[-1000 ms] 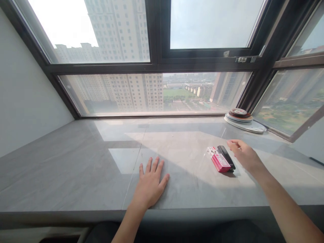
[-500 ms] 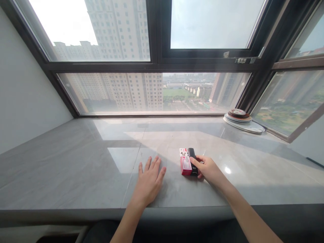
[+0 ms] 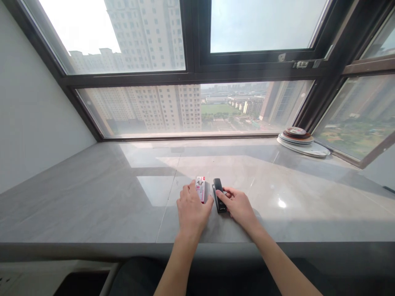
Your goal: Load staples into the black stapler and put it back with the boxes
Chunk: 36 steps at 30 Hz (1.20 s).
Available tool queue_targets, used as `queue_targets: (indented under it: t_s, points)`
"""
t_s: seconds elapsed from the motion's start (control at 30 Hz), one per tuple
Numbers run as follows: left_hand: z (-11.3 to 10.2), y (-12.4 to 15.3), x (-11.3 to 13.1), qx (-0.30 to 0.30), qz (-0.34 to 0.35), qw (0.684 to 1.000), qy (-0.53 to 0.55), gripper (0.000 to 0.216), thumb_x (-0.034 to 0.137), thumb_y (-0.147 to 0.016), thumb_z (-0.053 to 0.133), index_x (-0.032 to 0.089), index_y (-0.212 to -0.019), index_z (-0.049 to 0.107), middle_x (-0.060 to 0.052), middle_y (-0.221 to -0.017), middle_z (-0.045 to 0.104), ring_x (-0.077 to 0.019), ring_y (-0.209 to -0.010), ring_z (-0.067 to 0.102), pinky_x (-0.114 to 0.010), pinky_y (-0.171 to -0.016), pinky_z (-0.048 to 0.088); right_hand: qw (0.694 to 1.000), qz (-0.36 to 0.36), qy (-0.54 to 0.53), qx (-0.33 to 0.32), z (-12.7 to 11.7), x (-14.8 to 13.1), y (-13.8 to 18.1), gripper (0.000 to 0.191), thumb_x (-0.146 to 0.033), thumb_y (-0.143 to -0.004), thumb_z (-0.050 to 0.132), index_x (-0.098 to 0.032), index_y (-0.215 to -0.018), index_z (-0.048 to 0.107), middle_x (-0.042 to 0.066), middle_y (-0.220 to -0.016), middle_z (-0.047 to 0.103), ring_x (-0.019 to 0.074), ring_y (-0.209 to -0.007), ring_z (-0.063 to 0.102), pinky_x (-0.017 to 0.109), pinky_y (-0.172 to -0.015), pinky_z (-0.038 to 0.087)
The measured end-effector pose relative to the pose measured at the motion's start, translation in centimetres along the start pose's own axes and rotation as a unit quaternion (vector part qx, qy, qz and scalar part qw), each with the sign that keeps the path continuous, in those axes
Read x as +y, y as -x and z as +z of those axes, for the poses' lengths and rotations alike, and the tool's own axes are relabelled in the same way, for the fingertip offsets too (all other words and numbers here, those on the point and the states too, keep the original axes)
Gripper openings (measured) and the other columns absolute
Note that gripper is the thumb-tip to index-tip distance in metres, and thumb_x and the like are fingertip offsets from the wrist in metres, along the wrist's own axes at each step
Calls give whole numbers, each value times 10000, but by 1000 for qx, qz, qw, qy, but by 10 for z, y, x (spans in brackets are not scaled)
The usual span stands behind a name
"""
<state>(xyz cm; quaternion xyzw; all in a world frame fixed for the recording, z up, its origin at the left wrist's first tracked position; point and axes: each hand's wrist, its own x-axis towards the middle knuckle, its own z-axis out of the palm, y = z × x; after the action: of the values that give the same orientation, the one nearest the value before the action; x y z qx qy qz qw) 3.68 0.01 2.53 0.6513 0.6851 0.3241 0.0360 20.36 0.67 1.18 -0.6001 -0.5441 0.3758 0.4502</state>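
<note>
A small red and white box (image 3: 201,188) lies on the grey stone sill (image 3: 92,197), partly under my left hand (image 3: 191,209), whose fingers curl over it and grip it. Just to its right lies a black stapler (image 3: 219,195), set apart from the box by a narrow gap. My right hand (image 3: 238,206) rests on the stapler's right side, with thumb and fingers closed on its body. Both hands sit close together near the sill's front edge.
A stack of plates (image 3: 300,142) stands at the back right corner by the window frame (image 3: 197,74). A white wall (image 3: 33,111) bounds the sill on the left. The sill's front edge (image 3: 197,246) runs just below my wrists.
My right hand slid the box and stapler leftward across the sill. My left hand lifted from lying flat and closed on the box, which now sits apart from the stapler.
</note>
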Motion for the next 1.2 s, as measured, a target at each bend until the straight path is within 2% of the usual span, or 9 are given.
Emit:
queue_targets:
  t_s: [0.17, 0.33, 0.5, 0.63, 0.73, 0.83, 0.97, 1.07, 1.2]
  points:
    - [-3, -10, -9, 2, 5, 1000, 9, 435, 402, -921, 614, 231, -1319, 578, -105, -1177, 648, -287, -1080, 636, -405, -923, 480, 999, -4, -2, 45, -26, 14, 13, 641, -690, -819, 663, -141, -1139, 749, 0, -621, 606, 171, -552, 560, 254, -487, 408]
    - [-16, -38, -44, 11, 2, 999, 45, 438, 355, -889, 653, 231, -1305, 599, -79, -1202, 667, -239, -1069, 649, -343, -945, 492, 1000, -6, -21, 22, -27, 20, 12, 604, -662, -831, 677, -159, -1160, 745, -10, -661, 579, 168, -599, 553, 249, -524, 414]
    - [-24, -70, -83, 26, -48, 998, -16, 439, 401, -871, 655, 225, -1272, 619, -82, -1155, 675, -255, -1018, 654, -349, -878, 495, 1000, -4, -22, 13, -28, 22, 9, 601, -663, -839, 674, -165, -1168, 740, -20, -671, 563, 153, -598, 523, 241, -525, 398]
    - [-23, -83, -100, -7, -61, 997, -50, 407, 437, -885, 639, 199, -1214, 650, -105, -1135, 677, -275, -1025, 641, -355, -865, 488, 1000, -3, -18, 13, -28, 23, 8, 614, -669, -825, 682, -160, -1164, 743, -22, -670, 568, 153, -600, 530, 241, -531, 402]
    - [-21, -74, -89, 3, -50, 997, -65, 420, 483, -922, 597, 184, -1211, 658, -132, -1166, 664, -310, -1118, 599, -402, -954, 466, 1000, -6, -16, 10, -28, 22, 8, 602, -667, -827, 682, -172, -1165, 744, -28, -671, 566, 148, -596, 526, 238, -529, 397]
    - [-14, -47, -59, 33, -17, 998, -54, 468, 544, -991, 478, 200, -1268, 632, -137, -1213, 642, -315, -1159, 577, -433, -1007, 442, 1000, -9, -17, 12, -27, 21, 9, 611, -670, -831, 674, -164, -1166, 742, -20, -677, 578, 156, -606, 543, 241, -535, 409]
    - [-4, -16, -26, -29, 31, 998, -36, 536, 593, -930, 573, 225, -1319, 603, -120, -1199, 648, -310, -1131, 608, -398, -941, 471, 1000, -7, -14, 15, -26, 20, 10, 629, -678, -824, 670, -154, -1165, 745, -7, -675, 593, 168, -607, 557, 246, -532, 415]
    - [-3, -17, -29, -28, 29, 999, -32, 452, 538, -941, 575, 246, -1283, 618, -105, -1199, 655, -295, -1102, 624, -378, -916, 474, 1000, -7, -12, 23, -26, 18, 11, 625, -679, -821, 667, -153, -1149, 754, 4, -676, 606, 170, -600, 553, 251, -528, 414]
    - [-8, -38, -52, -8, -14, 999, -35, 417, 506, -958, 553, 232, -1263, 628, -103, -1221, 650, -278, -1088, 627, -350, -886, 475, 1000, -10, -12, 20, -27, 19, 11, 611, -674, -816, 678, -157, -1134, 754, -1, -684, 604, 161, -596, 537, 249, -530, 403]
